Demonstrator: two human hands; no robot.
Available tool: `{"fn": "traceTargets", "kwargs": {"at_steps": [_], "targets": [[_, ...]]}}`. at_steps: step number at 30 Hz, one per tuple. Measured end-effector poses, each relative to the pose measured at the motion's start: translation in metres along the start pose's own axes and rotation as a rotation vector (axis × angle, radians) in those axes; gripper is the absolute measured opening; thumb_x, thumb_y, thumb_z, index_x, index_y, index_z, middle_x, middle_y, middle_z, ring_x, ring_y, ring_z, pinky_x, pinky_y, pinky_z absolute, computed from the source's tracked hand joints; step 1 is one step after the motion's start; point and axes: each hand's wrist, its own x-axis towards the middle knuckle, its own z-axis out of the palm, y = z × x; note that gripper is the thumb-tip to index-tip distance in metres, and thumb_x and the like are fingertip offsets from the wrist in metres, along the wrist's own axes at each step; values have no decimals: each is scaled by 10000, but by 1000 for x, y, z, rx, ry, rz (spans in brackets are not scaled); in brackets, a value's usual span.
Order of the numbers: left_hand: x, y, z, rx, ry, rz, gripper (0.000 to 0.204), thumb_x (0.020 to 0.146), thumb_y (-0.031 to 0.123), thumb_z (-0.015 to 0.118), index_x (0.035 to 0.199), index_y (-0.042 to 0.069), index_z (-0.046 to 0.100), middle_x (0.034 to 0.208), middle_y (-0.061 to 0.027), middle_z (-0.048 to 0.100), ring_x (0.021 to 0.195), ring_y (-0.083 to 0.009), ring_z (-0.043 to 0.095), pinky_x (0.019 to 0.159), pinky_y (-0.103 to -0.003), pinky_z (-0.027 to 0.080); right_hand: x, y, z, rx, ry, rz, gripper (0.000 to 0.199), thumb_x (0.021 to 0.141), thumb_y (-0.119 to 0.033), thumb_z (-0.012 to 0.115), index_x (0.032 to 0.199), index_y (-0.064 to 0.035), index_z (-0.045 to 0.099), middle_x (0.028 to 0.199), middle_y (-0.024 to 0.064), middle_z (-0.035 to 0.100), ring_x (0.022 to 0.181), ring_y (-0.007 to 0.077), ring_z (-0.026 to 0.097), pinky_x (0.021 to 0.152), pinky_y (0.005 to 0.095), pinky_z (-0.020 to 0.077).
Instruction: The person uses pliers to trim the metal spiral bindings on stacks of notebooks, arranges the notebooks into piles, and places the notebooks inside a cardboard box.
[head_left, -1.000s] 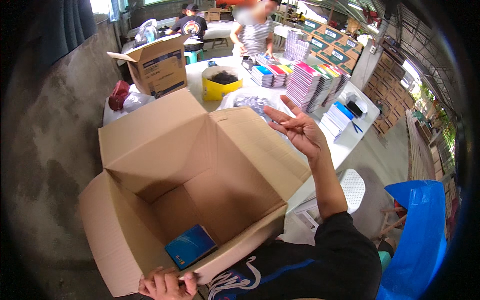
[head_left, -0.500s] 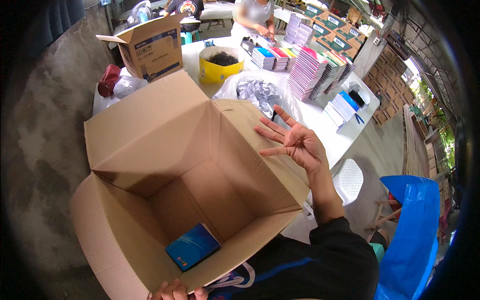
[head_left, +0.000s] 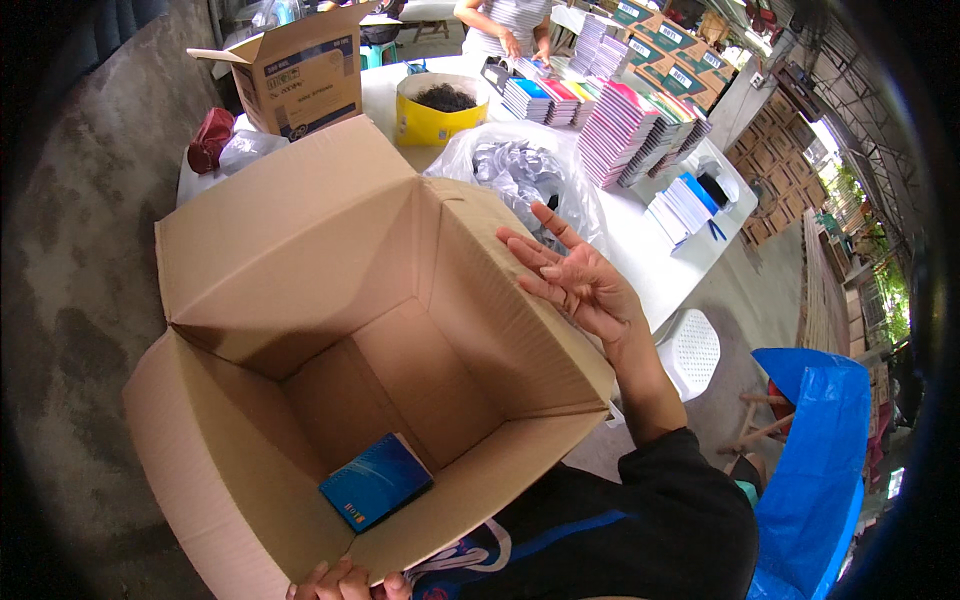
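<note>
A large open cardboard box (head_left: 385, 420) is tilted toward me, its flaps folded out. On its inner bottom corner lies one blue spiral notebook (head_left: 377, 482). At the lower edge, my left hand (head_left: 348, 582) has its fingers curled over the box's near rim; its thumb and palm are mostly hidden. My right hand (head_left: 580, 282) is raised by the box's right flap, palm partly turned up and fingers apart, holding nothing.
Behind stands a white table (head_left: 660, 265) with a bag of grey scraps (head_left: 520, 170), a yellow container (head_left: 440, 115), stacked notebooks (head_left: 618, 135) and another carton (head_left: 305, 85). A white stool (head_left: 690, 352) and blue tarp (head_left: 810, 450) are at right. Someone's hands (head_left: 515, 45) work across the table.
My right hand has shifted slightly left and down, and its fingers have drawn closer together. The left hand stays on the rim. The view has shifted a little.
</note>
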Motion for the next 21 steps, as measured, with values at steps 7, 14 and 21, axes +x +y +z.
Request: {"fn": "traceTargets", "kwargs": {"at_steps": [7, 14, 21], "targets": [[-3, -6, 5, -22, 89, 51, 482, 855, 455, 474, 502, 134, 540, 466, 3, 500, 494, -153, 496, 667, -295, 322, -6, 2, 6, -290, -216, -123, 663, 739, 210, 519, 1309, -102, 391, 1344, 268, 400, 1214, 331, 474, 977, 412, 458], [-1, -1, 3, -49, 64, 56, 469, 856, 454, 469, 523, 134, 554, 462, 3, 502, 485, -154, 499, 662, -289, 326, -12, 8, 21, -679, -233, -217, 572, 784, 162, 537, 1281, -84, 400, 1311, 243, 458, 1173, 309, 521, 945, 343, 465], [-23, -12, -29, 30, -213, -7, 425, 797, 498, 475, 628, 131, 603, 622, -54, 581, 644, -238, 518, 733, -415, 353, -13, 11, 54, -1157, -417, -107, 410, 837, 104, 513, 1228, -11, 465, 1129, 176, 612, 1090, 254, 585, 890, 315, 491]]}}
